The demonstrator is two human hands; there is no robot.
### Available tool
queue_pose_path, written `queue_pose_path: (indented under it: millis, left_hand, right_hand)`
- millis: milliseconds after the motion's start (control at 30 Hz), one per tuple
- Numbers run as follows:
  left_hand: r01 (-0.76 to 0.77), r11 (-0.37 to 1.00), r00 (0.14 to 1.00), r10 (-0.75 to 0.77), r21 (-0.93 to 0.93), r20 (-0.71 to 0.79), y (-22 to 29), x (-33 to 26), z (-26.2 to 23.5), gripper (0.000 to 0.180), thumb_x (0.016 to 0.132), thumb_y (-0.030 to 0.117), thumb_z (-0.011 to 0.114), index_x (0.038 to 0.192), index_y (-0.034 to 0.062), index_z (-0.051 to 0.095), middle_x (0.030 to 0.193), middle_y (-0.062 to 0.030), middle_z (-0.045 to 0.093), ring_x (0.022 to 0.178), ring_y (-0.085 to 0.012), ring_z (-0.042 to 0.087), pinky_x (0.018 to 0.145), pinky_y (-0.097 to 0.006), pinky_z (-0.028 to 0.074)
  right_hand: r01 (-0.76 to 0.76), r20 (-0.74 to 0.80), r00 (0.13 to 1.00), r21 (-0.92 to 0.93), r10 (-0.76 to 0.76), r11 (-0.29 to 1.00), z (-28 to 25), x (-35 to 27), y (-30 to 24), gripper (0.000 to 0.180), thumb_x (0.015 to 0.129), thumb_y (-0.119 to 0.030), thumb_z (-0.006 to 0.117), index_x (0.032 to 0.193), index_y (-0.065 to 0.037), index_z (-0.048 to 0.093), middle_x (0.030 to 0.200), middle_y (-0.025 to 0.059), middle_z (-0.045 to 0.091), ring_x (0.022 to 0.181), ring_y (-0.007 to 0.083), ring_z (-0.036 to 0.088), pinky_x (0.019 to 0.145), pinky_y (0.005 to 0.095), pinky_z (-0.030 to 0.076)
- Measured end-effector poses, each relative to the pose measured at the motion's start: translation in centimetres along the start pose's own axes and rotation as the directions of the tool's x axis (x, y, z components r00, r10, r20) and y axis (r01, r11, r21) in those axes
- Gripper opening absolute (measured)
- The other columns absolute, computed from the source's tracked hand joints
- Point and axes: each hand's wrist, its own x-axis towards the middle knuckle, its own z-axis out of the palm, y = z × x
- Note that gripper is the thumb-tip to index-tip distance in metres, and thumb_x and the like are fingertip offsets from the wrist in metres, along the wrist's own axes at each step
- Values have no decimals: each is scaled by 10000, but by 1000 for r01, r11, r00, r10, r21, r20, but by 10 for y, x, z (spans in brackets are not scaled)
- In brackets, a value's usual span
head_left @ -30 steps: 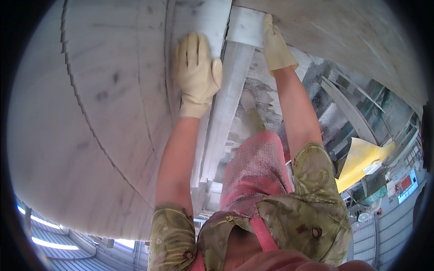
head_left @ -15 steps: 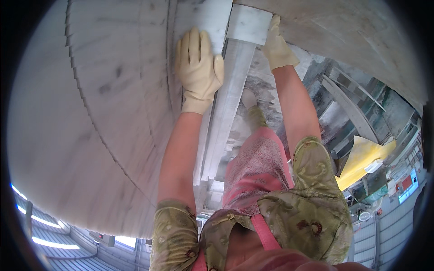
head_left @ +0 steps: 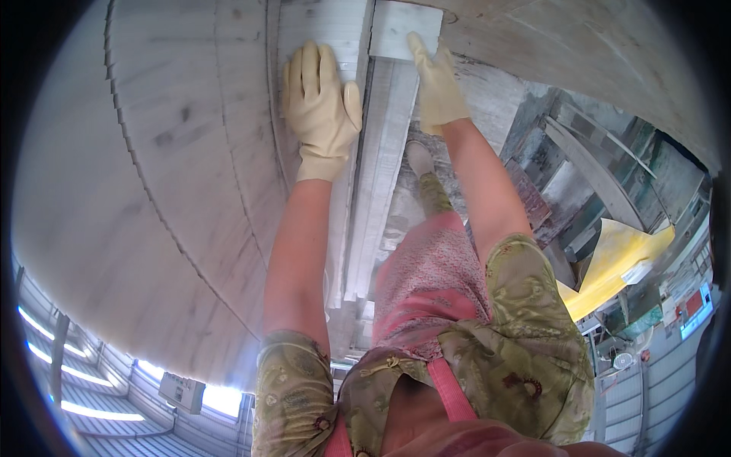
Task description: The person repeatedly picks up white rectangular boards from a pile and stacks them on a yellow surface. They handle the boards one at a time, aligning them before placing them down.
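My left hand (head_left: 320,110), in a cream rubber glove, lies flat with its fingers stretched out over a white, grey-veined stone strip (head_left: 335,23) beside a large pale stone slab (head_left: 183,167). Its thumb points up along the strip's right edge. My right hand (head_left: 439,87), gloved alike, holds the near right corner of a short white stone piece (head_left: 403,29). The thumb rests on top of the piece and the other fingers are by its right edge, partly hidden. Under the piece a long pale grey ledge (head_left: 388,129) runs toward me.
Another large stone surface (head_left: 571,46) rises at the upper right. Stone offcuts and a curved strip (head_left: 598,171) lie at the right, near a yellow sheet (head_left: 620,266). My foot (head_left: 418,158) stands on the wet, stained floor below the ledge. A grey control box (head_left: 183,392) hangs at the lower left.
My right hand has come leftward, its thumb now on top of the short stone piece. The left hand stays flat on the strip. The whole view has shifted slightly.
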Motion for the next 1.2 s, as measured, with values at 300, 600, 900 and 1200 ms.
queue_pose_path:
  millis: [300, 600, 900, 1200]
  left_hand:
    - [3, 999, 1000, -3, 41, -2, 3, 1, 0, 504, 946, 319, 530, 1309, -29, 568, 1330, -212, 570, 1178, -420, 549, 1015, -491, 459]
    - [2, 999, 1000, -3, -46, -23, 1, -4, 3, 502, 939, 306, 546, 1313, -28, 562, 1315, -215, 579, 1174, -430, 554, 1001, -495, 470]
    - [9, 1000, 1000, -9, 7, -18, 5, -3, -1, 495, 937, 306, 574, 1308, -21, 577, 1330, -225, 580, 1189, -431, 556, 1027, -504, 463]
    - [138, 988, 966, -150, 69, 209, 3, -13, -4, 649, 942, 303, 542, 1482, -45, 451, 1497, -257, 475, 1397, -429, 435, 1205, -509, 308]
  right_hand:
    - [42, 23, 999, -396, -36, 917, -15, 2, -16, 842, 937, -619, 622, 1458, 27, 481, 1405, 221, 592, 1341, 361, 519, 1158, 457, 327]
    - [771, 567, 547, -628, -616, 106, -24, 24, -27, 801, 916, -428, 655, 1522, 26, 394, 1563, 228, 398, 1498, 348, 320, 1254, 467, 218]
    - [714, 533, 620, -688, -576, 132, -22, 28, -8, 829, 941, -472, 609, 1553, 18, 338, 1571, 227, 385, 1495, 371, 309, 1261, 476, 190]
    - [357, 217, 918, -93, -331, 929, -51, 3, 3, 722, 963, -286, 588, 1578, -18, 322, 1627, 258, 289, 1532, 379, 242, 1261, 460, 169]
